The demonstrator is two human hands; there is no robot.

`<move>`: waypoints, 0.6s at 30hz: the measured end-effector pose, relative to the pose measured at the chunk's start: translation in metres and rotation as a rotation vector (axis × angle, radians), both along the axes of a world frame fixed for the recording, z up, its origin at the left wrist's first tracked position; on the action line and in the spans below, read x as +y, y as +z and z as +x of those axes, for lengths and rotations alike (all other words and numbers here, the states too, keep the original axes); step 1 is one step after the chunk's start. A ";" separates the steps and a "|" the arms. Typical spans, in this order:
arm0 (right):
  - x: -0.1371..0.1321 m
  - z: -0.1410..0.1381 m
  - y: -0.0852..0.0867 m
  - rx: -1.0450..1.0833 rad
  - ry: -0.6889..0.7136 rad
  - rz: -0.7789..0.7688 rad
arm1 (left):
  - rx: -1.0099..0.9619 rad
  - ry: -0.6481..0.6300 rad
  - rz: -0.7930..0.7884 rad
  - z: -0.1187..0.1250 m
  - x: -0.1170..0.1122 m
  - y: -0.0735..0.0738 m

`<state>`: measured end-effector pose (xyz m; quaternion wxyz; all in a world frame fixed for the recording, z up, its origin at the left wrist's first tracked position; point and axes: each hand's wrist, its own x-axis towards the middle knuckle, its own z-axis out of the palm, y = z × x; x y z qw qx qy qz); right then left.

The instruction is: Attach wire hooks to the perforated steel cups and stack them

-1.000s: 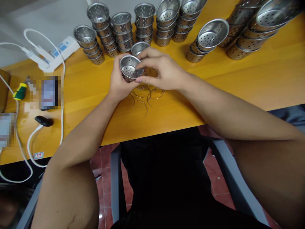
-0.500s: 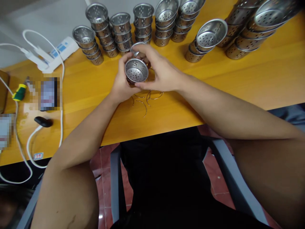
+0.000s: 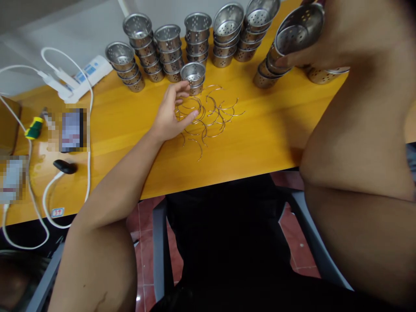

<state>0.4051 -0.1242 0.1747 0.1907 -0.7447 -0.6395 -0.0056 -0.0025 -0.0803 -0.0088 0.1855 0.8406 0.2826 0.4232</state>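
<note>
My left hand (image 3: pixel 172 110) is half curled over the table with fingers and thumb apart, and nothing is in it. Its fingertips are close to a short stack of perforated metal cups (image 3: pixel 194 73); I cannot tell whether they touch. Thin curved wires (image 3: pixel 216 115) lie scattered beneath and beside that hand. Over to the right, my right hand (image 3: pixel 320 54) grips a perforated metal cup (image 3: pixel 297 37), its thumb on the near side. This cup is tilted at the top of a cup stack (image 3: pixel 264 78). The hand partly hides the cup, and the forearm covers part of the table.
Several tall stacks of perforated cups (image 3: pixel 169 56) line the back of the table (image 3: pixel 130 173). At left are a white power strip (image 3: pixel 94 71) with cables, a green-and-yellow handle (image 3: pixel 34 128), a blurred phone (image 3: pixel 72 130) and a black object (image 3: pixel 65 166).
The cup that both hands held has left the left hand. My right hand has moved far right to a cup stack, gripping a cup. The left hand has opened; more wires show.
</note>
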 end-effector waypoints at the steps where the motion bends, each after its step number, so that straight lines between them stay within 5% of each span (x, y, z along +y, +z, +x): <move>1: 0.002 0.000 -0.002 -0.032 -0.021 -0.020 | 0.005 0.009 -0.002 0.000 0.001 0.000; 7: 0.011 -0.003 -0.006 -0.100 -0.102 -0.139 | 0.014 0.008 0.019 -0.001 0.004 -0.001; 15: 0.012 -0.014 -0.004 -0.044 -0.013 -0.207 | 0.033 0.027 -0.009 -0.002 0.004 -0.001; 18: 0.023 -0.005 -0.015 0.000 0.058 -0.118 | 0.025 0.018 -0.015 -0.002 0.004 -0.002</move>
